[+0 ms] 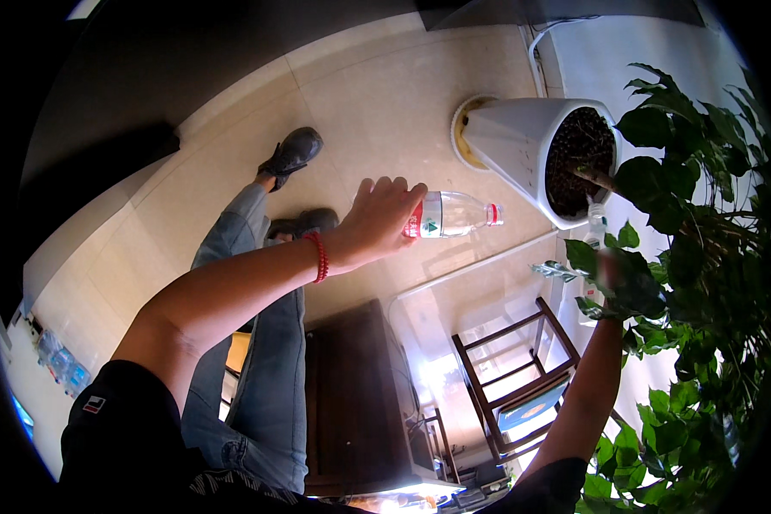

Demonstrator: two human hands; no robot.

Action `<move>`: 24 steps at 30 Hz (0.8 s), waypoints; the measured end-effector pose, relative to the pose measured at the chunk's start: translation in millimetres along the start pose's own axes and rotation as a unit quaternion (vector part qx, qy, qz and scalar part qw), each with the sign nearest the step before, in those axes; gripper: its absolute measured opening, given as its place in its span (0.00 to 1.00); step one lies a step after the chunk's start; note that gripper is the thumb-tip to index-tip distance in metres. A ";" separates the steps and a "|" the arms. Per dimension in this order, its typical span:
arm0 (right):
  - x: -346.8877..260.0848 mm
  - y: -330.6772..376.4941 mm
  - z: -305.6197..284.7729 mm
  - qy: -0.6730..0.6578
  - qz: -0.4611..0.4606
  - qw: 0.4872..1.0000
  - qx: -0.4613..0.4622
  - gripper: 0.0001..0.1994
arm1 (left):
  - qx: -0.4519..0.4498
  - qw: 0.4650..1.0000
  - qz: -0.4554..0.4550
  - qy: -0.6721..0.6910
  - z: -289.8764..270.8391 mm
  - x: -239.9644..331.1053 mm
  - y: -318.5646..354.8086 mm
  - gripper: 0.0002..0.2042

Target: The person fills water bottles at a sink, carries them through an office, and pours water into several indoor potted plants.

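My left hand point(377, 223) is closed round a clear plastic bottle point(458, 214) with a red and white label. Its neck has a red ring and points right toward the planter. A red bead bracelet point(320, 257) circles that wrist. My right hand point(610, 272) is blurred and mostly hidden behind leaves, around a second clear bottle point(597, 224). The neck of that bottle reaches the rim of a tall white planter point(522, 141), over dark soil point(578, 158) round a plant stem. Whether water is flowing cannot be made out.
A leafy green plant point(702, 300) fills the right side. Below the planter stands a dark wooden stool frame point(514, 398) with a blue item on it. A dark brown cabinet point(351, 403) is near my legs. Several packed bottles point(60, 364) lie at far left.
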State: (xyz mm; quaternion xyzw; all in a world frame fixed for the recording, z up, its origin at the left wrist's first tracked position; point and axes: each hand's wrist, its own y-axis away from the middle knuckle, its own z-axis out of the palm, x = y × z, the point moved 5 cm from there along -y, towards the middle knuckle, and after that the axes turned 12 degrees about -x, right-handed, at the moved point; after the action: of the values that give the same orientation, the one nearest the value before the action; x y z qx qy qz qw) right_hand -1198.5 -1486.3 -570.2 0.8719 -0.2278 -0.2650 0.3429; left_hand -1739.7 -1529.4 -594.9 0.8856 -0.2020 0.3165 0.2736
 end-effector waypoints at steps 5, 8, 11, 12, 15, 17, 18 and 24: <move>-13.3 27.0 -7.2 -0.036 0.012 0.999 0.027 0.28 | -0.011 1.000 -0.006 0.001 1.8 1.0 3.5 0.28; -19.9 37.0 -2.8 -0.071 0.012 0.997 0.036 0.30 | -0.010 1.000 -0.006 -0.007 -0.9 3.1 8.4 0.27; -28.2 41.2 18.0 -0.127 0.000 0.991 0.038 0.33 | -0.018 1.000 -0.011 0.008 -2.5 4.4 16.2 0.27; -29.4 42.7 26.9 -0.152 -0.004 0.988 0.038 0.33 | -0.012 1.000 -0.008 0.011 -4.3 6.2 19.7 0.28; -35.2 48.8 75.4 -0.250 -0.024 0.968 0.026 0.36 | -0.011 0.998 -0.008 0.058 -11.4 5.3 35.8 0.28; -39.9 57.0 116.2 -0.328 -0.036 0.944 0.017 0.38 | -0.033 0.989 -0.013 0.142 -11.1 2.7 45.3 0.29; -44.6 61.8 140.4 -0.373 -0.042 0.927 0.011 0.39 | -0.017 0.982 -0.014 0.188 -11.3 1.0 52.2 0.30; -102.6 158.3 337.7 -0.639 -0.057 0.764 0.065 0.45 | 0.075 0.956 0.022 0.284 -4.5 -15.9 118.3 0.28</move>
State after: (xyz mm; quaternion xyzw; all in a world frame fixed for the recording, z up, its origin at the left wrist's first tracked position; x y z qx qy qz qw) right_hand -1519.1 -1692.8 -635.8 0.5320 -0.3603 -0.7649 0.0449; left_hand -1815.9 -1614.6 -560.4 0.7727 -0.1113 0.5747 0.2456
